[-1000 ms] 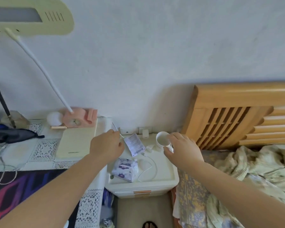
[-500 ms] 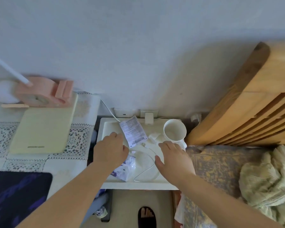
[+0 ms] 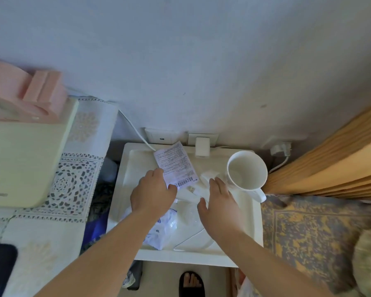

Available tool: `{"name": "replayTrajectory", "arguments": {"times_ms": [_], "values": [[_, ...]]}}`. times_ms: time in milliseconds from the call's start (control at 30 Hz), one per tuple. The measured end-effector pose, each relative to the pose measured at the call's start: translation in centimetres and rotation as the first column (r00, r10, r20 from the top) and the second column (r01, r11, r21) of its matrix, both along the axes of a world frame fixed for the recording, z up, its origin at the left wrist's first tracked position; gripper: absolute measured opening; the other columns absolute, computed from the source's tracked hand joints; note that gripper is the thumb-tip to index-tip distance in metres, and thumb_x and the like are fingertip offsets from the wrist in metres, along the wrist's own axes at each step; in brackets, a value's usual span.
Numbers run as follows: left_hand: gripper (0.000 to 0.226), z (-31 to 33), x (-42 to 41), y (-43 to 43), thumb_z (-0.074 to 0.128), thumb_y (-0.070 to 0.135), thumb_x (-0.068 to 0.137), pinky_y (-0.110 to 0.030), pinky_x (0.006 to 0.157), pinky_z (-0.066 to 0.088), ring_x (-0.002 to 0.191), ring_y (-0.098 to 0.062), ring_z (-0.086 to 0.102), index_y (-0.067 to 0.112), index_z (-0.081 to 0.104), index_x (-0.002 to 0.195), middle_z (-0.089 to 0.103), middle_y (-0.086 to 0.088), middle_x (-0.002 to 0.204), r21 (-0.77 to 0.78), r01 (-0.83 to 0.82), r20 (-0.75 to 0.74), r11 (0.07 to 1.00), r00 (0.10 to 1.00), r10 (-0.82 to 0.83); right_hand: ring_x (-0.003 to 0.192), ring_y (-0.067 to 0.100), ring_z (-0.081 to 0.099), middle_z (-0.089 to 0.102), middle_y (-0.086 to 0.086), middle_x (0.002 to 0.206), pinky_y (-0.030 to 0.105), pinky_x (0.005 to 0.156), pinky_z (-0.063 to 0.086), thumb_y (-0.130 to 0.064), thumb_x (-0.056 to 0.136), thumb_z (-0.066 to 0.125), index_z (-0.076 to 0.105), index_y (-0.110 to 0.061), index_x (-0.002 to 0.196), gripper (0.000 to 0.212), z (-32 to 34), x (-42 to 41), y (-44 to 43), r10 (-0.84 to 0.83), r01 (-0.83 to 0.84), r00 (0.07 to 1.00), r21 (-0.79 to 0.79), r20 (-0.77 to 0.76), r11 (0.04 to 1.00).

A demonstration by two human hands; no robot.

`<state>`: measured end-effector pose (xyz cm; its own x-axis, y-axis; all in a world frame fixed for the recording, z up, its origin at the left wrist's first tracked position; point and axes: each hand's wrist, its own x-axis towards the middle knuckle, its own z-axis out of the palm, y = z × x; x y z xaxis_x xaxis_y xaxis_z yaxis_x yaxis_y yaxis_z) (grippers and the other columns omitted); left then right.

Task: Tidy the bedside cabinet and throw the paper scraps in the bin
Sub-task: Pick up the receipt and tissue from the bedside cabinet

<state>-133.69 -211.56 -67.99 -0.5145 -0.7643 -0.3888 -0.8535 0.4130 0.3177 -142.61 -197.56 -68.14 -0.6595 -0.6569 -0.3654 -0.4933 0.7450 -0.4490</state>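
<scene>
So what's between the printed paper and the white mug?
In the head view, a crumpled white tissue lies between the printed leaflet and the mug.

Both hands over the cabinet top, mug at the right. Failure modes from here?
1. The right hand reaches for the white scraps right beside the empty mug; a sideways brush could tip it.
2. The white cable loops under that hand and could snag and drag.
3. The left hand may crumple the printed leaflet, perhaps not rubbish.

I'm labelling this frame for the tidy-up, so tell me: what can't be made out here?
- Bin: none in the head view.
- Printed leaflet: text too small to read; left hand covers its corner.
- Plastic packet: partly under the left forearm.
- Right hand: palm down, hiding whatever is beneath.
</scene>
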Motion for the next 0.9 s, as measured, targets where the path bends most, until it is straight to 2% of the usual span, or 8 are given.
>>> {"name": "replayTrajectory", "arguments": {"times_ms": [200,300,400,467,567,633,800,900], "values": [[0.040,-1.8,-1.0,-0.5,0.058,0.034,0.080,-0.036,0.067,0.045,0.091,-0.026,0.053,0.013,0.046,0.112,0.050,-0.005,0.109,0.057,-0.175,-0.058,0.983,0.982,0.178,0.129,0.021,0.040,0.035,0.000,0.148,0.034,0.088,0.047,-0.023,0.092,0.046,0.031,-0.015,0.139,0.051,-2.6,-0.4,-0.6,-0.112,0.113,0.993,-0.024,0.040,0.993],[0.047,-2.2,-1.6,-0.5,0.062,0.034,0.079,-0.040,0.071,0.049,0.093,-0.028,0.055,0.012,0.042,0.116,0.048,-0.006,0.112,0.096,-0.257,-0.116,0.962,0.957,0.267,0.131,0.020,0.036,0.040,0.000,0.144,0.034,0.090,0.045,-0.024,0.093,0.045,0.035,-0.015,0.138,0.047,-3.0,-0.6,-0.8,-0.120,0.121,0.993,-0.034,0.008,0.992],[0.052,-2.7,-2.0,-0.7,0.065,0.031,0.080,-0.043,0.076,0.050,0.098,-0.031,0.057,0.011,0.039,0.121,0.052,-0.008,0.116,0.123,-0.312,-0.166,0.942,0.930,0.329,0.125,0.021,0.044,0.049,0.002,0.137,0.034,0.087,0.046,-0.024,0.095,0.044,0.042,-0.016,0.135,0.041,-3.1,-0.7,-1.1,-0.134,0.133,0.991,-0.039,-0.024,0.990],[0.049,-3.0,-2.1,-0.8,0.065,0.028,0.082,-0.038,0.072,0.046,0.095,-0.030,0.059,0.012,0.038,0.120,0.060,-0.007,0.114,0.139,-0.330,-0.182,0.934,0.918,0.351,0.114,0.024,0.053,0.058,0.003,0.126,0.033,0.079,0.047,-0.021,0.095,0.045,0.050,-0.014,0.127,0.033,-3.1,-0.9,-1.3,-0.145,0.143,0.988,-0.048,-0.046,0.989],[0.046,-3.3,-2.0,-0.9,0.061,0.023,0.086,-0.032,0.068,0.040,0.086,-0.027,0.060,0.016,0.035,0.124,0.068,-0.005,0.104,0.165,-0.324,-0.157,0.932,0.924,0.349,0.086,0.031,0.059,0.065,0.009,0.092,0.032,0.061,0.039,-0.011,0.092,0.044,0.059,-0.010,0.094,0.015,-3.0,-1.3,-1.3,-0.152,0.147,0.985,-0.068,-0.083,0.987],[0.039,-3.3,-1.8,-1.1,0.060,0.021,0.087,-0.031,0.068,0.041,0.086,-0.026,0.061,0.016,0.042,0.122,0.069,-0.005,0.101,0.178,-0.317,-0.149,0.932,0.927,0.344,0.077,0.033,0.058,0.063,0.010,0.082,0.034,0.059,0.042,-0.009,0.091,0.044,0.059,-0.009,0.087,0.016,-2.8,-1.6,-1.2,-0.159,0.154,0.984,-0.065,-0.084,0.986],[0.005,-2.3,-0.9,-1.2,0.056,0.019,0.089,-0.022,0.051,0.034,0.071,-0.015,0.055,0.020,0.059,0.092,0.067,0.005,0.087,0.146,-0.264,-0.194,0.953,0.937,0.290,0.091,0.027,0.063,0.069,0.003,0.104,0.036,0.074,0.050,-0.015,0.093,0.046,0.064,-0.015,0.108,0.023,-1.6,-0.7,-0.8,-0.170,0.161,0.983,-0.126,-0.064,0.979],[0.010,-0.9,-0.2,-1.2,0.052,0.020,0.090,-0.022,0.046,0.033,0.064,-0.014,0.053,0.017,0.060,0.084,0.063,0.005,0.079,0.097,-0.235,-0.209,0.967,0.945,0.250,0.091,0.026,0.064,0.068,0.001,0.110,0.037,0.075,0.051,-0.019,0.095,0.045,0.062,-0.018,0.113,0.025,-0.1,0.2,-0.4,-0.168,0.155,0.983,-0.148,-0.074,0.977]]}}
